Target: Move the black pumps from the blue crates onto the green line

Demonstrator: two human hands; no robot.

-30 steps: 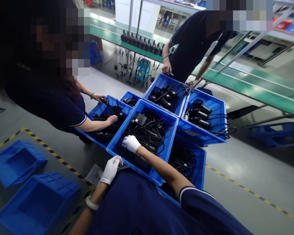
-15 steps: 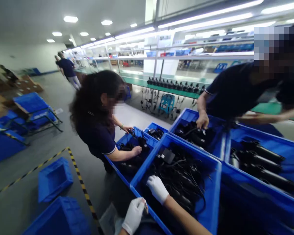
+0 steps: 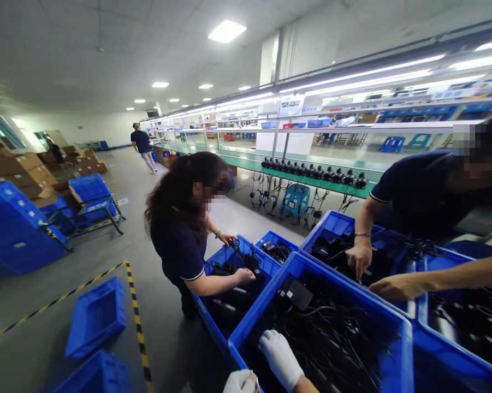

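My right hand [image 3: 280, 357], in a white glove, is inside the left wall of a large blue crate [image 3: 323, 273]. Its fingers are curled, and anything within them is hidden. Black cables [image 3: 331, 327], dark cylindrical parts and a black power adapter [image 3: 297, 293] lie in this crate. At the bottom edge of the picture, my left hand [image 3: 239, 382], also white-gloved, is partly cut off beside the crate's near left wall. Its fingers look closed, with something pinkish at the tips that I cannot make out.
On the left, a co-worker [image 3: 188, 234] handles black cables over another blue crate [image 3: 217, 335]. Another person [image 3: 418, 191] reaches into a crate at right. A green workbench [image 3: 246, 159] holds a row of black devices. Blue crates [image 3: 96, 314] lie on the floor.
The view has tilted upward, so my hands appear lower and the left is more cut off. At right, the co-worker's second hand has come over the crates. My right hand stays in the crate.
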